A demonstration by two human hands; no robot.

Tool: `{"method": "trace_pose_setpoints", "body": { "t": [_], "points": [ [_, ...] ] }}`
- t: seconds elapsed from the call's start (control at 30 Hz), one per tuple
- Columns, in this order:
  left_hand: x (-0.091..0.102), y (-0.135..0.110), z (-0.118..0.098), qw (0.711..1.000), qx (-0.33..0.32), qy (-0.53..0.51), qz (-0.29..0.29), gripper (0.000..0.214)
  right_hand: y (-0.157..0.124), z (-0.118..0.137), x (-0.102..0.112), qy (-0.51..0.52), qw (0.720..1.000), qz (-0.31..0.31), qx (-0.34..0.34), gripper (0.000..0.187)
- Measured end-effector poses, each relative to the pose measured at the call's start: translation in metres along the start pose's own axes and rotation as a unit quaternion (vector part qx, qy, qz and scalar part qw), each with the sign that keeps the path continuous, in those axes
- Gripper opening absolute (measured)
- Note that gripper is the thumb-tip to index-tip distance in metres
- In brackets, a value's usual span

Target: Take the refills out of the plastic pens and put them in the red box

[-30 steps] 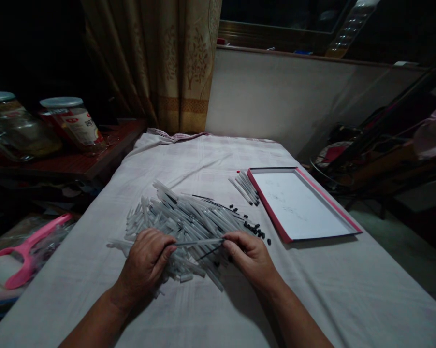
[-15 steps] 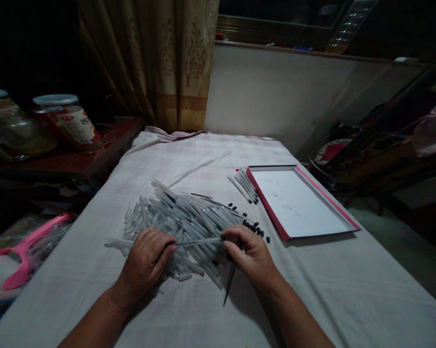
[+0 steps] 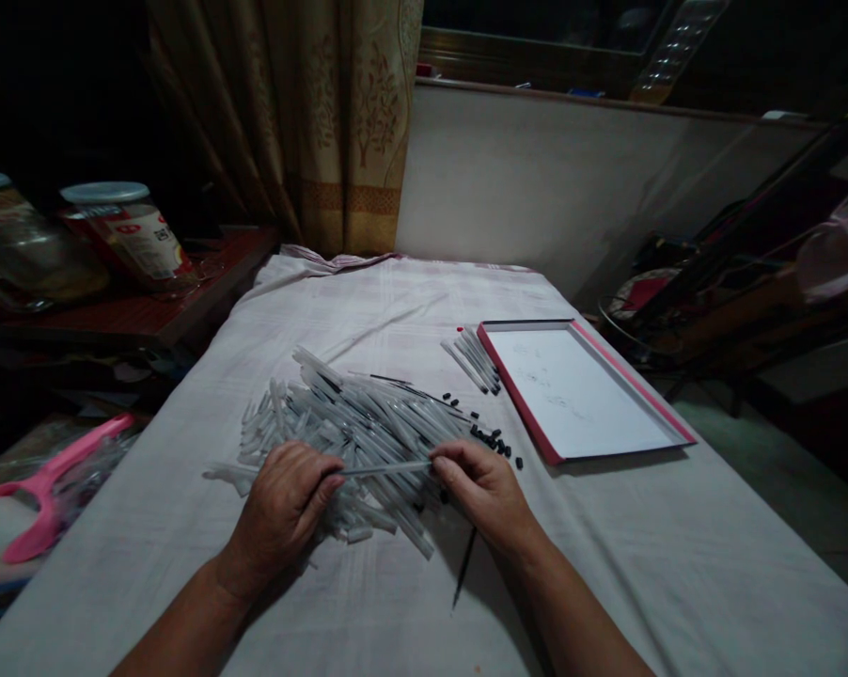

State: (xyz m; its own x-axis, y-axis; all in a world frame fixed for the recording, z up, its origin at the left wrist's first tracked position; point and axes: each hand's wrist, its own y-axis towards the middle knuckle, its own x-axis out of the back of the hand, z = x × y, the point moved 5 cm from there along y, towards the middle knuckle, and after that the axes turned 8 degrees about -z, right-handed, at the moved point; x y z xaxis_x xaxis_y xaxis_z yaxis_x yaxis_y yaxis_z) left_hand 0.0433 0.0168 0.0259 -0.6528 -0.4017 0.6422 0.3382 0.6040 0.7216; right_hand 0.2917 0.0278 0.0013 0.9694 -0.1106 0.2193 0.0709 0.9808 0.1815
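Observation:
Between my hands a clear pen barrel (image 3: pixel 387 468) is held level above a heap of pen parts. My left hand (image 3: pixel 287 498) pinches its left end, and my right hand (image 3: pixel 484 489) grips the right end with thumb and forefinger. A thin dark pen refill (image 3: pixel 464 569) sticks out below my right hand, pointing down toward the cloth; how it is held is hidden. Under and beyond the hands lies the heap of clear barrels and caps (image 3: pixel 353 414). Small black plugs (image 3: pixel 491 438) are scattered just past my right hand.
Several pens (image 3: pixel 472 360) lie side by side against a shallow red-edged box lid (image 3: pixel 552 451) with a white inside. A checked cloth (image 3: pixel 368 621) covers the table. At left are a jar (image 3: pixel 132 235) on a shelf and a pink-handled object (image 3: pixel 50 484).
The refill under my right hand has swung slightly to the right. Both hands keep their grip on the barrel in nearly the same place. The view has shifted a little.

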Motion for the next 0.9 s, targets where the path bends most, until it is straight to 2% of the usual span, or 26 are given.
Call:
{"method": "trace_pose_setpoints", "body": {
  "t": [0.2, 0.3, 0.37, 0.47, 0.53, 0.6, 0.67, 0.73, 0.9],
  "points": [
    [0.002, 0.003, -0.005, 1.000, -0.019, 0.006, -0.019, 0.016, -0.001, -0.002, -0.001, 0.026, 1.000, -0.007, -0.004, 0.015],
    [0.003, 0.004, -0.006, 1.000, -0.020, 0.001, -0.021, 0.016, -0.002, 0.001, 0.002, 0.019, 1.000, -0.013, 0.020, 0.012],
    [0.003, 0.004, -0.004, 1.000, -0.013, 0.001, -0.020, 0.017, 0.001, 0.004, 0.009, 0.016, 0.998, -0.042, 0.047, 0.010],
    [0.006, 0.003, 0.002, 0.999, -0.002, 0.008, -0.037, 0.018, 0.011, 0.002, 0.030, 0.003, 0.991, -0.120, 0.053, 0.012],
    [0.007, 0.003, 0.006, 0.999, 0.004, 0.007, -0.046, 0.018, 0.025, -0.004, 0.044, -0.045, 0.986, -0.154, 0.041, 0.018],
    [0.006, 0.002, 0.007, 0.999, 0.008, 0.002, -0.046, 0.016, 0.042, -0.012, 0.053, -0.146, 0.976, -0.157, 0.033, 0.022],
    [0.005, 0.001, 0.007, 0.999, 0.007, 0.001, -0.047, 0.015, 0.059, -0.020, 0.058, -0.281, 0.949, -0.138, 0.024, 0.021],
    [0.004, 0.001, 0.006, 0.999, 0.006, 0.007, -0.046, 0.015, 0.073, -0.028, 0.057, -0.366, 0.923, -0.115, 0.021, 0.017],
    [0.002, -0.001, 0.008, 0.999, 0.011, 0.013, -0.040, 0.015, 0.084, -0.038, 0.048, -0.394, 0.914, -0.085, 0.041, 0.012]
  ]
}}
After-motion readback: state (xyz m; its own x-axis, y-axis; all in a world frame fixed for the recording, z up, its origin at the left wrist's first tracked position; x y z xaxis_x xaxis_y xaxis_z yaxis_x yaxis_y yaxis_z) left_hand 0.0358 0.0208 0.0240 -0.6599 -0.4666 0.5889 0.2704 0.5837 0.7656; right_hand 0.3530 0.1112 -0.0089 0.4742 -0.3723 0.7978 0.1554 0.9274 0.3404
